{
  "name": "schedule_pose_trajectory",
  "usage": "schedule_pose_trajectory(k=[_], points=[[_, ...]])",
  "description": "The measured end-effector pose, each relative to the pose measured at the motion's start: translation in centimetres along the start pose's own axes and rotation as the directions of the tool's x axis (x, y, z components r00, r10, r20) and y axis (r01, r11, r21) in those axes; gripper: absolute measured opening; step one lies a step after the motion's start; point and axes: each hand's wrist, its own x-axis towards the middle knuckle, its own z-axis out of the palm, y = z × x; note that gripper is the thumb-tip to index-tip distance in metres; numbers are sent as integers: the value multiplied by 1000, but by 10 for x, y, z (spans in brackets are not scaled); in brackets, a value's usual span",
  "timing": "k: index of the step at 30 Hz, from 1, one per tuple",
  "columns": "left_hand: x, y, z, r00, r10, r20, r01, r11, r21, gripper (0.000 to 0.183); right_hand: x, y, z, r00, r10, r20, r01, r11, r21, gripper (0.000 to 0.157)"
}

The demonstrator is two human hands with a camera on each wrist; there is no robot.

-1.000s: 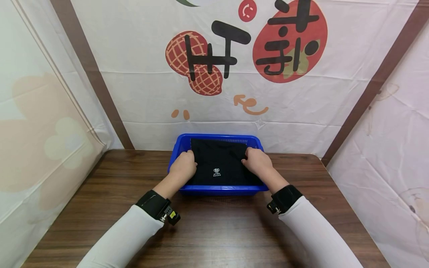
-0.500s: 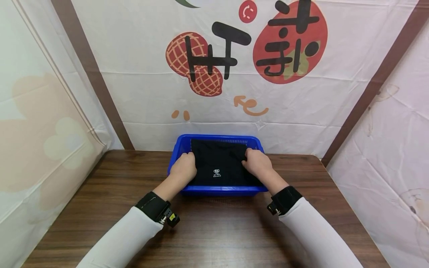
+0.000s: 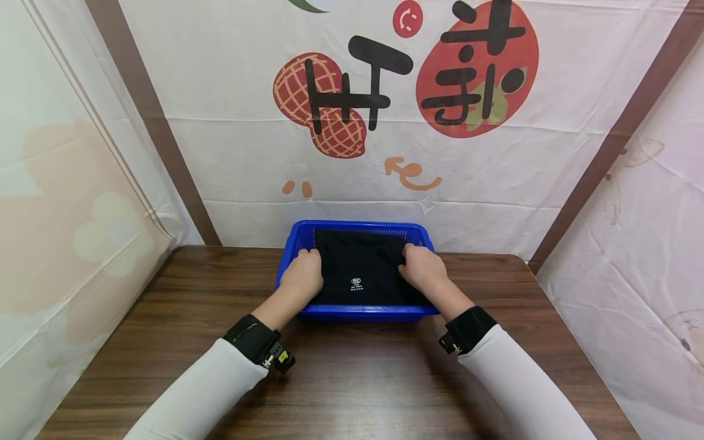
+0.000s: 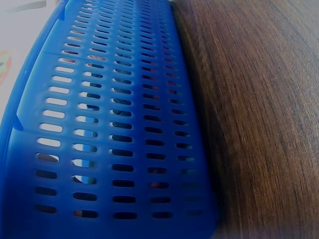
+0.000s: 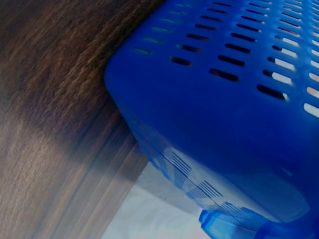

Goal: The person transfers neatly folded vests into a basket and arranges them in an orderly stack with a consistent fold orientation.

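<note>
A black cloth (image 3: 360,260) with a small white printed logo lies inside a blue plastic basket (image 3: 365,310), covering most of its opening. At the cloth's left edge, my left hand (image 3: 300,277) grips the fabric with curled fingers. My right hand (image 3: 423,267) pinches it along the opposite edge. Both hands are over the basket's sides, and their fingertips are partly hidden. In the left wrist view the slotted basket wall (image 4: 112,104) fills much of the picture. The right wrist view has a basket corner (image 5: 164,99). Neither wrist view includes a hand.
Beneath the basket is a brown wood-grain table (image 3: 363,379). A white printed curtain (image 3: 242,153) hangs directly behind it, with more curtain on both sides. Through the basket's slots, things inside show only in fragments.
My left hand has turned slightly, so its thumb tip no longer shows. The cloth and its logo have shifted very slightly. My right hand and the basket look unmoved.
</note>
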Motion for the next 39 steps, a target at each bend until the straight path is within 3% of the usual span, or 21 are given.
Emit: schedule_pose_trajectory(k=[11,23,39], points=[[1,0,-8,1000,4,14,-4,1000,-26,47,-1,0,2,1000,0,-8,0,1000,19,38],[-2,-1,-3,998,68,-15,-68,998,-11,57,-4,-2,5,997,-26,-66,29,998,49,41],[-9,1,-3,994,102,-34,-103,994,-37,50,-16,-6,6,992,-44,-116,54,995,82,43]])
